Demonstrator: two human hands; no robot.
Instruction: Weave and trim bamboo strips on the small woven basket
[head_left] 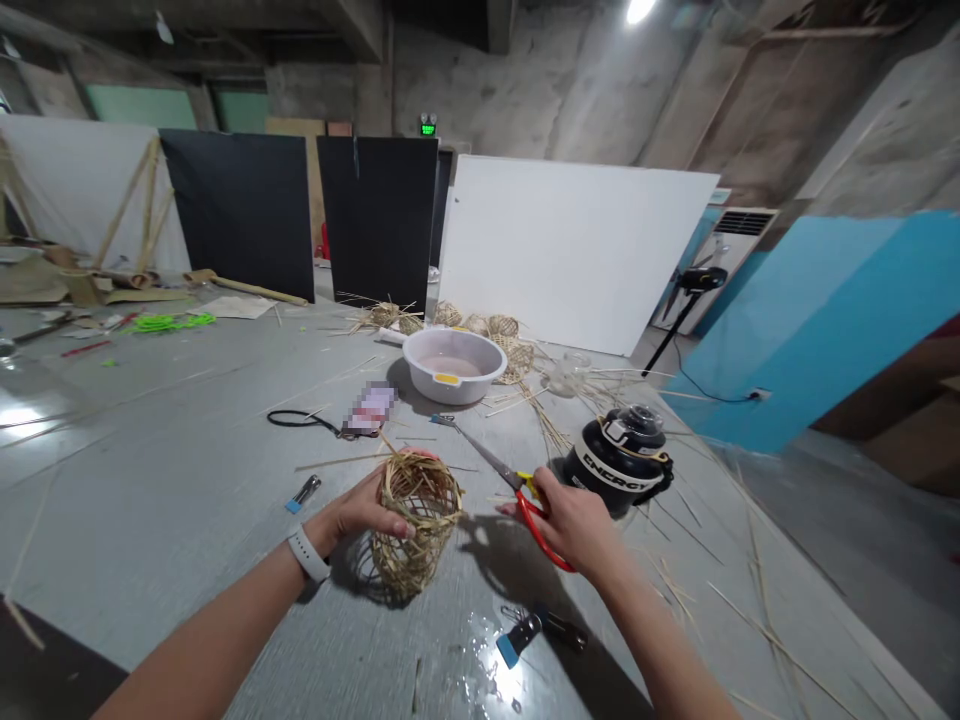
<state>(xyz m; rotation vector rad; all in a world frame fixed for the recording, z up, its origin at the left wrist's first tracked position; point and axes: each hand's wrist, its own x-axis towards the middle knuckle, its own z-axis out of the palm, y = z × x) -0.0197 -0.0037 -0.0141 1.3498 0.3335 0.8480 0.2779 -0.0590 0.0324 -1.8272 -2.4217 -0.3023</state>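
Observation:
My left hand (pixel 373 508) grips a small woven bamboo basket (pixel 411 555) by its upper rim, the thumb on the near side and the fingers mostly hidden behind it. The basket tilts on the grey table (pixel 225 620), its round mouth facing up. In my right hand (pixel 574 518) is a pair of scissors (pixel 496 462) with red and yellow handles. Their blades look closed and point up and to the left, beyond the basket and apart from it. Just right of the scissors stands a black jug lettered "ENERGY" (pixel 615 470).
A pale basin (pixel 454 385) of water stands behind the basket, with several woven pieces (pixel 504 326) around it. Metal clips lie on the table, among them a blue-tipped clip (pixel 517 640). A phone-like object with a strap (pixel 369 408) lies left of the basin. Loose bamboo strips (pixel 772 635) scatter rightward.

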